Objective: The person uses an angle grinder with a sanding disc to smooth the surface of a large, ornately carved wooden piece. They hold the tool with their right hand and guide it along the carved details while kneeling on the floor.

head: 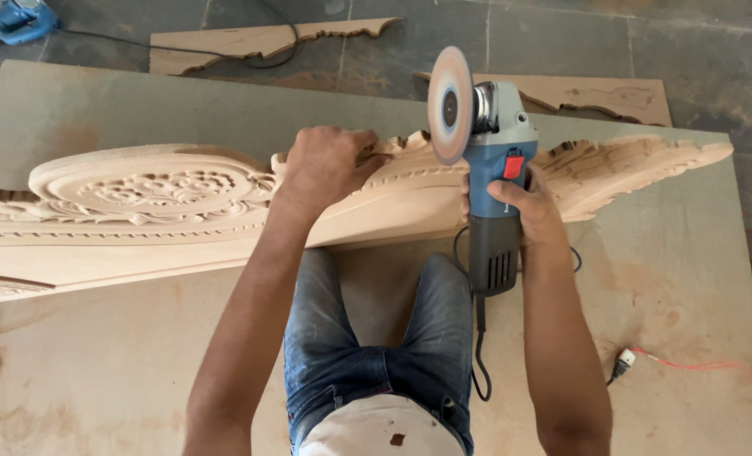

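A wide, dusty board (97, 371) is lying flat on the grey stone floor (714, 51) and carrying everything else. Across it a long carved wooden panel (140, 211) is stretching from the left edge to the right, its face worked with a raised oval rosette and beaded bands, its upper edge cut into scrolls. The person is sitting behind it, blue-jeaned legs (367, 338) pointing under the panel.

The left hand (330, 160) is pressing down on the panel's carved top edge, its grip closed over the wood. The right hand (528, 211) is wrapping its grip tight around the blue-and-grey body of an angle grinder (490, 169), whose round sanding disc (450, 105) is standing upright just beside the scrolled edge, near the left hand. The grinder's black cord (480, 355) is trailing down between the legs.

Two cut wooden offcuts (258, 38) are lying on the floor beyond the board. A blue power tool (13, 19) is sitting at the top left corner. A white plug (622, 361) on a red wire is lying on the board at the right.
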